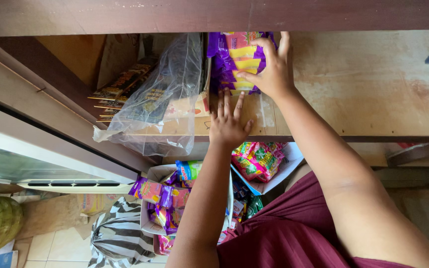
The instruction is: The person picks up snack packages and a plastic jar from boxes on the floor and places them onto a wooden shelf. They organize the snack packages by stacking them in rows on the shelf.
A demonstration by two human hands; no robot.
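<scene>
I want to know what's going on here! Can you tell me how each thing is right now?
Right hand: fingers spread, gripping the purple packets.
Purple packets: stacked on the wooden shelf.
Left hand: flat, open, on the shelf edge.
Clear plastic bag: crumpled, hanging over the edge.
White box: open, holding snack packets.

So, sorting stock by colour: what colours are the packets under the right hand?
Purple with yellow and pink bands: the stacked packets under the right hand, head view.
</scene>
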